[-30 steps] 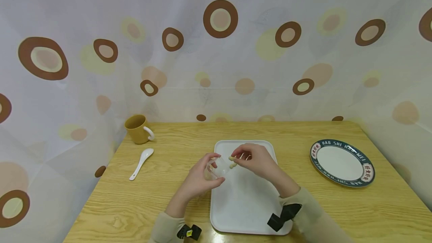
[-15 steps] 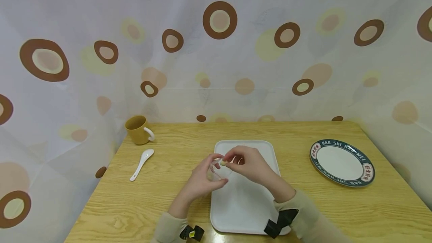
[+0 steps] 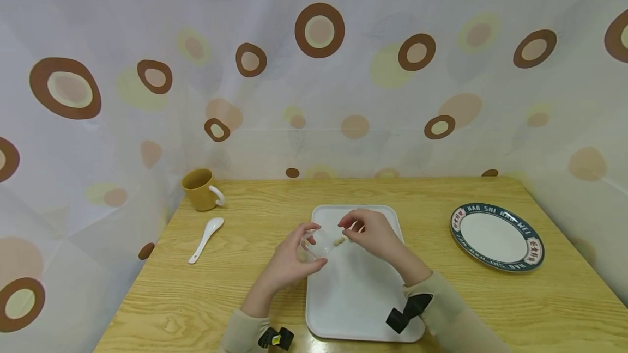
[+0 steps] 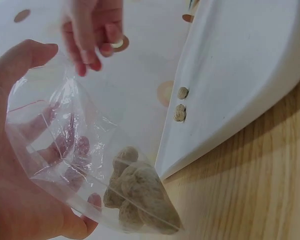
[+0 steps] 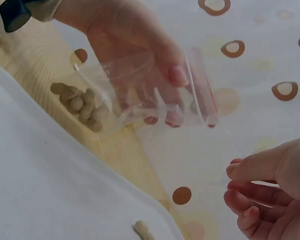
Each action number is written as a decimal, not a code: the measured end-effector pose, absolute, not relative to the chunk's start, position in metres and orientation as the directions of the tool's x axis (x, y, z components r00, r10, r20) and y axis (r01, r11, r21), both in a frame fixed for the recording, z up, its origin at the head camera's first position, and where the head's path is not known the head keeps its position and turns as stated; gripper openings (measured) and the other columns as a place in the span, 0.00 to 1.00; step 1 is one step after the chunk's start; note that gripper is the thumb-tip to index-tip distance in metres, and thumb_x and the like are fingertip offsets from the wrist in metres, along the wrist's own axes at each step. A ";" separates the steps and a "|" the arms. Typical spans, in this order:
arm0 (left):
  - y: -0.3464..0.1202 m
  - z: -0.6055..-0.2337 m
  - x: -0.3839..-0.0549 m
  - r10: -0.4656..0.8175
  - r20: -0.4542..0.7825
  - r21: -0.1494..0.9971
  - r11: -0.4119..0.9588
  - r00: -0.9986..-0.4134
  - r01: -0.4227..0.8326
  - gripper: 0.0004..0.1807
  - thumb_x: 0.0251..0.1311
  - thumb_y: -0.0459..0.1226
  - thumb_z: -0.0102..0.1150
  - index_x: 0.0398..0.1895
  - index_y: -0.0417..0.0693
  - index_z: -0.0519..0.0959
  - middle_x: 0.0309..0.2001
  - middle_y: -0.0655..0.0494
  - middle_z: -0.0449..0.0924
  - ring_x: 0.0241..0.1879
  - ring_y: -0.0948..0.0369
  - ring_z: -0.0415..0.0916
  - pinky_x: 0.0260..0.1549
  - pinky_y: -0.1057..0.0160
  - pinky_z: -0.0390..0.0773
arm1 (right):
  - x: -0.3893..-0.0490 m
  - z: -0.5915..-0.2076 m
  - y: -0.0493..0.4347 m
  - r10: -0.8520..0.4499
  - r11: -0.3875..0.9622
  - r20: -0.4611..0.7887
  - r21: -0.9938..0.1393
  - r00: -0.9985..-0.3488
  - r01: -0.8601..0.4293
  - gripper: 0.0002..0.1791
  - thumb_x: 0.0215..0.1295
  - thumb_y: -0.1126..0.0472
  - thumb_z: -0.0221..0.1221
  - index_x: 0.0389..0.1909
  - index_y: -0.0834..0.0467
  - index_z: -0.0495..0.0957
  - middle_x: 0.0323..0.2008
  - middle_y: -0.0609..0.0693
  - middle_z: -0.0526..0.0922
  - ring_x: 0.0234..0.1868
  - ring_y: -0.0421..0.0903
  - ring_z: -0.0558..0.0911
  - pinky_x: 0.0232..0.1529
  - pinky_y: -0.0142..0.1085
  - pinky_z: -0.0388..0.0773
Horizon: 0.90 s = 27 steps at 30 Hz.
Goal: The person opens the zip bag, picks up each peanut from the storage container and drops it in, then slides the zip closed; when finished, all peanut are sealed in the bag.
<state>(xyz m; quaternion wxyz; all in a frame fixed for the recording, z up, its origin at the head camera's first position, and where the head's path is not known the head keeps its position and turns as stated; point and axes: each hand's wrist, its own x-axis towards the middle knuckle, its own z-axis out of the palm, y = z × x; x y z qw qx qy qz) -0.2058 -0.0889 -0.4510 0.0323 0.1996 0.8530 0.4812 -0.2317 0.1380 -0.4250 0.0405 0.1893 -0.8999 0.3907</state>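
Observation:
My left hand point(image 3: 289, 260) holds a clear zip-top plastic bag point(image 3: 319, 245) over the left side of the white tray point(image 3: 363, 298), thumb on one side and fingers on the other. Several unshelled peanuts point(image 4: 142, 192) lie in the bag's bottom corner, as the left wrist view shows. Just right of the bag is my right hand point(image 3: 370, 231), its fingers loosely bent; in the right wrist view there is a gap between thumb and forefinger and nothing in it. Between the hands an unshelled peanut point(image 3: 338, 241) rests on the tray; the right hand may hide more of the tray there.
A mustard mug point(image 3: 202, 189) with a white handle stands at the back left, a white spoon point(image 3: 206, 238) in front of it. On the right lies a plate point(image 3: 497, 237) with a dark green lettered rim. A patterned curtain point(image 3: 358, 91) closes off the wooden table's back.
My right hand carried a peanut left to the bag's mouth, then drew back to the right; no peanut shows in its fingers now. The left hand stays nearly in place with the bag.

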 end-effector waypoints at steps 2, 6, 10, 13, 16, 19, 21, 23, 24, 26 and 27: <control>-0.089 -0.451 -0.206 0.375 0.141 0.834 0.454 -0.916 0.314 0.36 0.52 0.44 0.72 0.65 0.51 0.68 0.49 0.43 0.77 0.48 0.50 0.74 0.42 0.57 0.72 | -0.236 -0.432 0.141 -0.288 0.648 0.191 -0.682 -0.938 -0.338 0.06 0.60 0.68 0.65 0.38 0.58 0.85 0.35 0.49 0.85 0.32 0.41 0.80 0.31 0.31 0.76; -0.090 -0.453 -0.207 0.377 0.144 0.832 0.454 -0.915 0.318 0.36 0.52 0.44 0.72 0.64 0.51 0.69 0.49 0.43 0.77 0.47 0.51 0.73 0.41 0.57 0.71 | -0.243 -0.445 0.146 -0.257 0.691 0.129 -0.668 -0.958 -0.276 0.07 0.60 0.68 0.65 0.39 0.60 0.84 0.35 0.50 0.85 0.33 0.43 0.78 0.33 0.32 0.76; -0.090 -0.453 -0.207 0.375 0.139 0.831 0.459 -0.917 0.314 0.36 0.52 0.44 0.72 0.65 0.51 0.69 0.49 0.43 0.77 0.46 0.53 0.72 0.41 0.57 0.72 | -0.249 -0.455 0.150 -0.242 0.709 0.097 -0.662 -0.965 -0.244 0.07 0.60 0.68 0.65 0.39 0.61 0.84 0.35 0.51 0.84 0.33 0.44 0.77 0.35 0.34 0.76; -0.090 -0.454 -0.207 0.370 0.135 0.830 0.465 -0.919 0.309 0.36 0.52 0.44 0.72 0.65 0.51 0.69 0.49 0.43 0.77 0.46 0.55 0.71 0.42 0.57 0.72 | -0.253 -0.462 0.153 -0.233 0.716 0.086 -0.659 -0.969 -0.231 0.07 0.60 0.69 0.64 0.39 0.61 0.84 0.35 0.52 0.84 0.33 0.44 0.77 0.35 0.36 0.76; -0.090 -0.455 -0.208 0.366 0.134 0.827 0.471 -0.921 0.308 0.36 0.52 0.44 0.72 0.64 0.53 0.69 0.49 0.43 0.77 0.45 0.56 0.71 0.41 0.57 0.72 | -0.257 -0.469 0.154 -0.221 0.721 0.064 -0.661 -0.973 -0.207 0.08 0.59 0.69 0.64 0.39 0.60 0.84 0.35 0.52 0.83 0.33 0.44 0.77 0.36 0.36 0.76; -0.091 -0.456 -0.208 0.367 0.138 0.826 0.470 -0.920 0.311 0.35 0.52 0.43 0.72 0.65 0.53 0.69 0.49 0.43 0.77 0.45 0.56 0.71 0.41 0.58 0.72 | -0.259 -0.476 0.155 -0.210 0.732 0.040 -0.656 -0.977 -0.184 0.09 0.59 0.69 0.64 0.41 0.59 0.85 0.36 0.51 0.83 0.34 0.44 0.77 0.37 0.36 0.77; -0.091 -0.457 -0.208 0.369 0.141 0.827 0.467 -0.919 0.314 0.36 0.52 0.43 0.72 0.65 0.53 0.68 0.49 0.43 0.77 0.46 0.55 0.72 0.41 0.58 0.72 | -0.260 -0.481 0.155 -0.207 0.735 0.028 -0.655 -0.978 -0.174 0.11 0.59 0.69 0.63 0.42 0.59 0.85 0.36 0.51 0.83 0.35 0.45 0.77 0.38 0.37 0.77; -0.091 -0.457 -0.209 0.369 0.141 0.827 0.466 -0.918 0.315 0.36 0.52 0.43 0.72 0.65 0.54 0.68 0.49 0.44 0.77 0.46 0.54 0.72 0.42 0.58 0.72 | -0.261 -0.485 0.155 -0.204 0.737 0.015 -0.656 -0.979 -0.163 0.12 0.58 0.70 0.63 0.44 0.59 0.84 0.37 0.51 0.83 0.35 0.45 0.77 0.39 0.38 0.77; -0.091 -0.458 -0.209 0.369 0.140 0.827 0.467 -0.919 0.313 0.36 0.52 0.43 0.72 0.65 0.54 0.68 0.49 0.44 0.77 0.47 0.54 0.72 0.42 0.57 0.72 | -0.261 -0.486 0.155 -0.205 0.736 0.010 -0.658 -0.979 -0.161 0.13 0.58 0.70 0.63 0.44 0.59 0.84 0.37 0.52 0.82 0.36 0.45 0.77 0.39 0.39 0.76; -0.091 -0.459 -0.209 0.369 0.138 0.824 0.472 -0.919 0.314 0.36 0.52 0.43 0.72 0.65 0.55 0.68 0.49 0.45 0.77 0.47 0.54 0.72 0.42 0.58 0.72 | -0.262 -0.489 0.155 -0.206 0.738 0.005 -0.656 -0.978 -0.159 0.14 0.57 0.70 0.63 0.46 0.59 0.84 0.38 0.52 0.82 0.36 0.45 0.77 0.40 0.40 0.76; -0.091 -0.460 -0.210 0.369 0.137 0.823 0.474 -0.919 0.313 0.36 0.53 0.43 0.72 0.65 0.55 0.68 0.49 0.45 0.77 0.47 0.54 0.72 0.42 0.58 0.72 | -0.263 -0.491 0.155 -0.209 0.739 0.005 -0.653 -0.978 -0.162 0.15 0.57 0.70 0.64 0.46 0.60 0.84 0.38 0.52 0.82 0.36 0.45 0.77 0.40 0.40 0.76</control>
